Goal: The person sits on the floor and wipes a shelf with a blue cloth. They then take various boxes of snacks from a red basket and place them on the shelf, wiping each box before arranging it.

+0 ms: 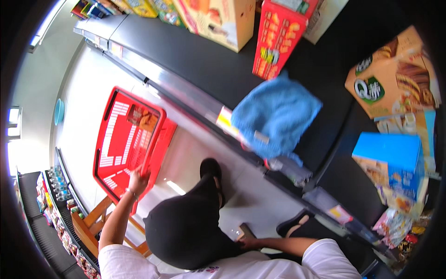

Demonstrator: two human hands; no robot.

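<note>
My left hand (pixel 138 182) is closed on the near side of a red plastic shopping basket (pixel 153 174), at its handle or rim. The basket stands tilted toward me, and a brown food package (pixel 143 118) lies inside. Low in the view, my right hand (pixel 247 241) grips a greyish-brown flat object (pixel 246 230), which is partly hidden and hard to identify. A crumpled blue cloth (pixel 277 117) lies on the front of the black shelf (pixel 195 59), overlapping its price-label strip.
A red box (pixel 277 42) and cream carton (pixel 216 21) stand on the shelf. Orange packages (pixel 393 80) and a blue box (pixel 388 150) sit at right. Behind my left arm is wooden furniture (pixel 89 226). Water bottles (pixel 59 183) line another shelf; a turquoise basin (pixel 59 111) is beyond.
</note>
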